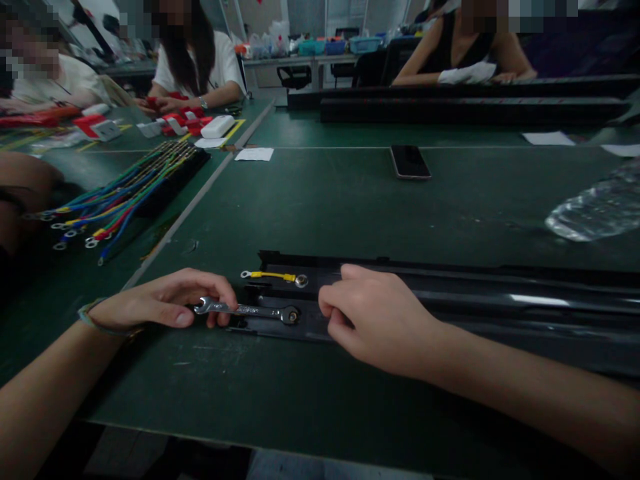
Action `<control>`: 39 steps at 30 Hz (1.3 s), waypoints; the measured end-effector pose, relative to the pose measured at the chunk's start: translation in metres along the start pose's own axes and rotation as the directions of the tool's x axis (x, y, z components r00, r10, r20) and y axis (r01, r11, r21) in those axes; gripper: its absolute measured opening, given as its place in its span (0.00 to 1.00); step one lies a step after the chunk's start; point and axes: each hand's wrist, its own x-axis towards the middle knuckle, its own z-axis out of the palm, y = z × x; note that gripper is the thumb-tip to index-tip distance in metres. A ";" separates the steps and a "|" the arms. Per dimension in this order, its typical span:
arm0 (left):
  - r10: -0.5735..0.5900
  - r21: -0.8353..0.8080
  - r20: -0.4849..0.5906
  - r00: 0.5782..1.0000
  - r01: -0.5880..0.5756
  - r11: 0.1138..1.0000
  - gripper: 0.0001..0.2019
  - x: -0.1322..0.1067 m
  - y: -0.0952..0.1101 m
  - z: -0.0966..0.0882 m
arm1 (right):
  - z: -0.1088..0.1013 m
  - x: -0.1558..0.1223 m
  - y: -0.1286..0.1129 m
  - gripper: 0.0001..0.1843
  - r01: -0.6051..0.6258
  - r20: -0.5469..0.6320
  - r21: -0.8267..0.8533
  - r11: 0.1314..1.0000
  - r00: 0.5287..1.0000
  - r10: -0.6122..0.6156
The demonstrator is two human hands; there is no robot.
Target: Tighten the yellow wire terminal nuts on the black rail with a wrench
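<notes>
A silver combination wrench [260, 312] lies nearly level, its ring end around a fastener on a long black channel-shaped part [320, 327]. My left hand [185, 300] is at the wrench's open end, fingers curled over the shaft and thumb lower on the near side. Above the part, close to the ring end, my right hand [375, 317] is closed with curled fingers; whatever it may hold is hidden. A short yellow wire [273, 275] with ring terminals is joined at one end to a round fastener [301, 281] on the part, its other ring sticking out to the left.
A bundle of coloured wires with ring terminals [135, 183] lies at the left. Farther back are a phone [410, 162], a paper slip [254, 155] and red and white items [185, 123]. A clear plastic bottle [595, 203] lies at the right. Several people sit across the table.
</notes>
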 end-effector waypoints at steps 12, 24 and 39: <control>0.006 0.023 0.008 1.000 -0.006 1.000 0.18 0.000 0.001 0.001 | 0.000 0.000 0.000 0.05 -0.003 0.005 0.003 1.000 1.000 0.002; 0.013 0.024 0.004 1.000 -0.013 1.000 0.18 0.000 -0.001 0.000 | 0.000 -0.001 0.000 0.05 -0.003 0.001 0.015 1.000 1.000 0.003; 0.003 0.007 0.006 1.000 -0.003 1.000 0.19 0.000 -0.003 -0.003 | 0.001 0.000 0.000 0.05 0.009 -0.012 0.002 1.000 1.000 -0.009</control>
